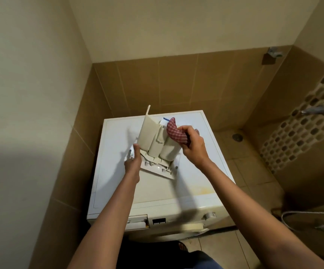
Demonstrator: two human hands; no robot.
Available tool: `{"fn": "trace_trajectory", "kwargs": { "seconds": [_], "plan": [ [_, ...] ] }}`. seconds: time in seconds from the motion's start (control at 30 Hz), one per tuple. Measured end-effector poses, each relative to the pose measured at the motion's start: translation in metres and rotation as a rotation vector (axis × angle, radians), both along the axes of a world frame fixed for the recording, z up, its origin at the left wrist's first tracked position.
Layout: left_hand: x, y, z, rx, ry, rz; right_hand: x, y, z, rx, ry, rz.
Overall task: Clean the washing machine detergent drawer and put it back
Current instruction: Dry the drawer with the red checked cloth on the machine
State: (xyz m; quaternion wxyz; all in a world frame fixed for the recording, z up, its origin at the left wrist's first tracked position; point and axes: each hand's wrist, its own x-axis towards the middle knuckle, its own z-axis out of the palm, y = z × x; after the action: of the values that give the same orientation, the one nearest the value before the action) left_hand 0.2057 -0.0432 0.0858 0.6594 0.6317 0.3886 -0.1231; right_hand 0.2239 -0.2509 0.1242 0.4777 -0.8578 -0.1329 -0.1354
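The detergent drawer [155, 140] stands tilted on its front panel at the middle of the washing machine [118, 181] top, underside exposed for wiping; left hand [133, 162] clasps its left edge, steadying; right hand [193, 144] pinches a checked cloth [175, 133] against the right compartment.

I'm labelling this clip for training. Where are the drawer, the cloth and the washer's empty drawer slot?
drawer [155, 144]: head view, middle rounded compartment.
cloth [176, 133]: head view, middle of the checked fabric.
slot [137, 222]: head view, middle of the opening.
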Motion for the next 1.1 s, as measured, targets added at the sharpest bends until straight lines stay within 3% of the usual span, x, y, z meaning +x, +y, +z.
{"fn": "trace_trajectory", "kwargs": {
  "seconds": [0.07,0.17,0.33,0.47,0.67,0.87,0.97,1.1],
  "plan": [
    [0.001,0.000,0.002,0.198,-0.063,0.026,0.002,-0.001,-0.001,-0.039,-0.048,0.046],
    [0.009,0.009,0.004,0.428,-0.299,-0.109,0.006,-0.003,-0.003,-0.086,-0.074,0.122],
    [0.025,0.021,0.008,0.385,-0.518,-0.394,0.007,-0.004,-0.004,-0.146,-0.119,0.250],
    [0.026,0.027,0.001,0.328,-0.537,-0.338,0.003,-0.005,-0.005,-0.094,-0.100,0.275],
    [0.008,0.017,-0.006,0.446,-0.599,-0.224,0.008,-0.020,0.006,0.164,0.187,0.221],
    [0.004,0.011,0.001,0.525,-0.666,-0.188,0.026,-0.020,0.023,0.434,0.318,-0.041],
    [0.003,0.010,0.002,0.550,-0.674,-0.182,0.023,-0.013,0.025,0.146,0.247,-0.072],
    [0.002,0.009,0.003,0.579,-0.679,-0.188,0.002,0.022,0.021,-0.201,0.187,0.104]
  ]
}}
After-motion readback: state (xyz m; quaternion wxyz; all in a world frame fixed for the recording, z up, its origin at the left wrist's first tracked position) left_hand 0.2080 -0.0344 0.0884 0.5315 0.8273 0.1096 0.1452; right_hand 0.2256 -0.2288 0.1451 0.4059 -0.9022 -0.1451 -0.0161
